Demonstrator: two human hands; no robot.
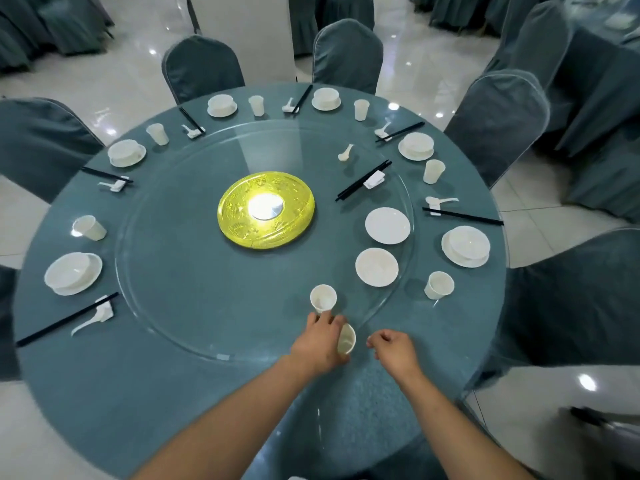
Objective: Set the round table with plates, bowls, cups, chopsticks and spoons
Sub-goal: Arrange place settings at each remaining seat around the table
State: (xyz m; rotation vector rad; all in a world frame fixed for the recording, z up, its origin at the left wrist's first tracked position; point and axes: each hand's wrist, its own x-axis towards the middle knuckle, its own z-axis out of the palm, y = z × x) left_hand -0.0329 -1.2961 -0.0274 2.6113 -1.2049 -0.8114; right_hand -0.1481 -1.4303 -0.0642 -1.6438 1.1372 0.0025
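No writing I can read anywhere. My left hand [320, 344] grips a tilted white cup [346, 341] at the glass turntable's [166, 327] near edge; right hand [393, 351] hangs beside it, loosely curled, empty. Second cup [323, 298] stands just beyond.

The tablecloth [86, 375] is a speckled grey-teal, and the chair covers [202, 69] match it. Plates [387, 225], bowls [376, 267], cups [323, 298] and spoons [345, 153] are all creamy white. The chopsticks [363, 180] are black. A bright yellow patterned disc [266, 211] sits under clear glass [173, 271].
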